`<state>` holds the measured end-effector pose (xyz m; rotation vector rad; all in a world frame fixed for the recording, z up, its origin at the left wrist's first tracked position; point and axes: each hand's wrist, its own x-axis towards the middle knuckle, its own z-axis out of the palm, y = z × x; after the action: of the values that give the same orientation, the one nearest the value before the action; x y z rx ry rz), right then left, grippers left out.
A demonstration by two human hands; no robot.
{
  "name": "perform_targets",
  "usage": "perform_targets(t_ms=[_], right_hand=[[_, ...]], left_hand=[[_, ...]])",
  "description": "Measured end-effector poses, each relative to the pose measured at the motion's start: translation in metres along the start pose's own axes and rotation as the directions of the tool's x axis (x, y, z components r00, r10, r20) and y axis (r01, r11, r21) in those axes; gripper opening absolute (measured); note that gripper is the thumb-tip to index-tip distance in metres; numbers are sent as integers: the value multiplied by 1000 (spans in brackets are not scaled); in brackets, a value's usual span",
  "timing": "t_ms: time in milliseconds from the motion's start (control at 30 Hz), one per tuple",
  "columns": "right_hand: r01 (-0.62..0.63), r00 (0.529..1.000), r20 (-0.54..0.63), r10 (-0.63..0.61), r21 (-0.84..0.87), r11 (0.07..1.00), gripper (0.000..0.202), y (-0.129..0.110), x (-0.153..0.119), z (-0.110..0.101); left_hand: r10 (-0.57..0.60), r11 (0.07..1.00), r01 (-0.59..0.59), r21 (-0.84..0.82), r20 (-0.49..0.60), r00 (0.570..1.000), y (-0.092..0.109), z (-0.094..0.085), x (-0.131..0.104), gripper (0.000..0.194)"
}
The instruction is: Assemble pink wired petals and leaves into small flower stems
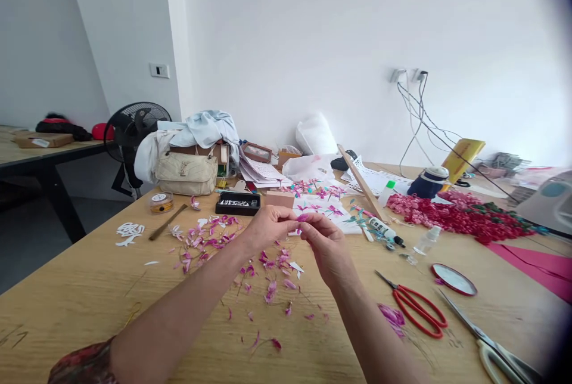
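A small magenta petal (302, 217) is pinched between the fingertips of my two hands, above the middle of the table. My left hand (271, 224) comes in from the left, thumb and fingers closed on the petal. From the right, my right hand (327, 245) grips its other side with thumb and forefinger. Just how the fingertips overlap is hard to make out. Below and left of my hands lie many loose pink petals and thin-stemmed pieces (208, 238). Behind my hands, finished-looking pink flowers (333, 210) rest on white sheets.
Red-handled scissors (417, 306), larger scissors (485, 339) and a round red-rimmed dish (453, 279) lie at the right. Behind them are a glue bottle (382, 229) and a heap of red flowers (465, 214). A beige handbag (186, 173) and black tray (238, 204) stand at the back left.
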<state>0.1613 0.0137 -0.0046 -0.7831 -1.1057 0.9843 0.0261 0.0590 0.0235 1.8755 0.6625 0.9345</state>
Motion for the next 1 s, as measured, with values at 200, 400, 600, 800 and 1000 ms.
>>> perform_targets(t_ms=[200,400,600,800,1000], right_hand=[[-5,997,-80,3,-22,1000,14,-10,0,-1],[27,996,83,-15,-138,990,13,-17,-5,2],[9,988,156,7,-99,995,19,-13,-6,8],[-75,990,111,87,-112,991,19,-12,-7,12],[-97,995,18,99,-88,991,18,-14,-8,14]], left_hand=[[36,947,-69,313,109,993,18,-13,-5,17],[131,933,-146,329,69,989,22,-18,-7,36],[153,945,-174,277,96,984,15,-7,-5,29],[271,927,-265,266,17,962,17,-10,-5,26],[463,765,-426,484,48,885,10,-8,-2,24]])
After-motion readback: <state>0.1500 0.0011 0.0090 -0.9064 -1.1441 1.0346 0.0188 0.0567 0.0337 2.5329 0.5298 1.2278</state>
